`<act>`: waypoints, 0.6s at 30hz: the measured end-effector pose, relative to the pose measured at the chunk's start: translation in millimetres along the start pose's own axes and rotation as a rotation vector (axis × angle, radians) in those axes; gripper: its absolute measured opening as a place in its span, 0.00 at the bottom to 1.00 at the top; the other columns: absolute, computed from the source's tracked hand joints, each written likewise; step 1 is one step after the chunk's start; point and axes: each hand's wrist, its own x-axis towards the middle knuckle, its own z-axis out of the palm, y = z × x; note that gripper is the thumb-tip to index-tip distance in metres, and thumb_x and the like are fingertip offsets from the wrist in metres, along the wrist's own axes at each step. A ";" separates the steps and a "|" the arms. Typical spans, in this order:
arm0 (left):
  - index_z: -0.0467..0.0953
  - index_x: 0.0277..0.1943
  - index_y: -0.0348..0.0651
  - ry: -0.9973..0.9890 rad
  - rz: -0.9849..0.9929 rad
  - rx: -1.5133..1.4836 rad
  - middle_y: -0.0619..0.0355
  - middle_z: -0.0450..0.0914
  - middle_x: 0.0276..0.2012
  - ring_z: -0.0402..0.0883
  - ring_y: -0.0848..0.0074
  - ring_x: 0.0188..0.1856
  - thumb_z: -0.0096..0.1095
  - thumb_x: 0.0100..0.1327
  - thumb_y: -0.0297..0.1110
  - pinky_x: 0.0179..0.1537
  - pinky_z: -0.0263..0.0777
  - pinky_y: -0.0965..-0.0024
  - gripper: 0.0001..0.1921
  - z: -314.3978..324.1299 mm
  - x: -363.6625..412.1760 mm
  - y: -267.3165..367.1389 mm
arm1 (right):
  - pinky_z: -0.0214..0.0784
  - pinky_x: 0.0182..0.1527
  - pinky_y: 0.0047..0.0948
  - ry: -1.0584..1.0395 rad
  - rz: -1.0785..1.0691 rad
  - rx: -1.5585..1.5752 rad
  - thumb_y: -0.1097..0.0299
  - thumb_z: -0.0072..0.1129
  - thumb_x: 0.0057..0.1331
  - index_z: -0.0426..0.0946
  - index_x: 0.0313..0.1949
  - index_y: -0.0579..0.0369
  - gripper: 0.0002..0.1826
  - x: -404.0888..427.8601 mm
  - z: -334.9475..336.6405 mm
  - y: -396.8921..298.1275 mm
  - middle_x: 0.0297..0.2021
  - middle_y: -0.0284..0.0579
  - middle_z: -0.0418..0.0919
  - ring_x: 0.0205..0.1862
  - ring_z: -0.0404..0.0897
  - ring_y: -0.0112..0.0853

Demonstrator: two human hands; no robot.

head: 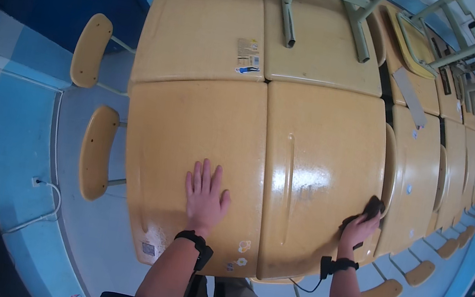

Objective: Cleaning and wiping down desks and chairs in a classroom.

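My left hand (205, 201) lies flat, fingers spread, on the yellow-brown top of the near left school desk (186, 122). Under my right hand (359, 231) is a dark cloth (372, 209), gripped against the right edge of the adjoining desk (332, 130). Part of the cloth is covered by my fingers. This desk has a long moulded groove and a shiny patch around its middle. Stickers (242, 253) mark the lower right corner of the left desk. Both my wrists carry black straps with small devices.
Upturned chairs (358, 33) rest on desks at the far side and right. A grey strip (410, 98) lies on desks to the right. Chair backs (97, 153) stand left; more chairs (381, 295) line the right. A wall cable (57, 200) runs at left.
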 end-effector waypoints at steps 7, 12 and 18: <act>0.62 0.72 0.39 -0.013 0.019 -0.055 0.38 0.53 0.75 0.48 0.45 0.77 0.57 0.64 0.44 0.74 0.39 0.39 0.35 -4.6 1.5 2.1 | 0.63 0.62 0.49 -0.026 -0.223 0.135 0.72 0.51 0.69 0.66 0.65 0.58 0.25 64.3 50.1 -97.4 0.60 0.60 0.70 0.61 0.69 0.57; 0.62 0.71 0.38 0.001 0.025 -0.075 0.38 0.54 0.74 0.48 0.44 0.77 0.57 0.64 0.43 0.73 0.40 0.39 0.34 -2.9 6.7 4.0 | 0.67 0.59 0.47 -0.038 -0.409 0.213 0.71 0.54 0.67 0.69 0.64 0.54 0.24 67.7 64.5 -157.7 0.60 0.54 0.73 0.57 0.72 0.53; 0.63 0.70 0.38 0.044 0.036 -0.041 0.38 0.54 0.74 0.50 0.44 0.76 0.57 0.64 0.42 0.73 0.41 0.40 0.34 -1.4 2.5 1.5 | 0.69 0.56 0.43 -0.185 -0.640 0.392 0.74 0.58 0.61 0.74 0.60 0.53 0.25 2.1 28.6 -182.2 0.60 0.50 0.74 0.52 0.74 0.49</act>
